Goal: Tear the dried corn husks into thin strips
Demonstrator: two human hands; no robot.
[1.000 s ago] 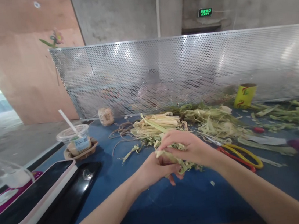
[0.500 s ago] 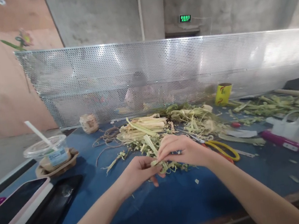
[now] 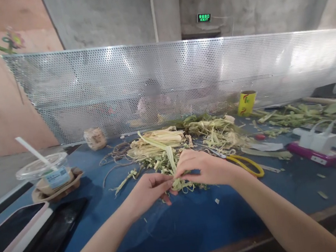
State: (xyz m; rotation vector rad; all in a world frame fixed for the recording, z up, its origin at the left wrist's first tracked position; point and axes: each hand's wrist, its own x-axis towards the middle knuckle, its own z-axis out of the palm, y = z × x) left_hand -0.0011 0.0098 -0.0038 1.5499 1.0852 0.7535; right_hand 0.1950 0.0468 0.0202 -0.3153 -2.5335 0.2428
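Note:
My left hand (image 3: 152, 190) and my right hand (image 3: 203, 167) meet above the front of the heap, fingertips almost touching. Between them is a pale green husk strip (image 3: 171, 158), its free end pointing up and away from me. My left thumb and fingers pinch its lower end; the fingers of my right hand close on it just beside. Curled shreds hang under my right hand. Behind lie a stack of pale yellow husks (image 3: 157, 140) and small green knotted pieces (image 3: 156, 163). Yellow-handled scissors (image 3: 248, 165) rest right of my right hand, partly behind it.
On the left are a drink cup (image 3: 57, 177) in a cardboard holder, a phone (image 3: 12, 231) and a black tray-like object (image 3: 61, 224). Twine (image 3: 117, 153), greener husks (image 3: 218, 129), a yellow tube (image 3: 246, 103) and a purple power strip (image 3: 316, 154) surround the heap. A perforated metal screen (image 3: 102, 85) stands behind.
The whole view has shifted slightly, so things sit a little further left. Both hands keep their pinch on the strip, with the fingertips slightly turned and the strip standing more upright.

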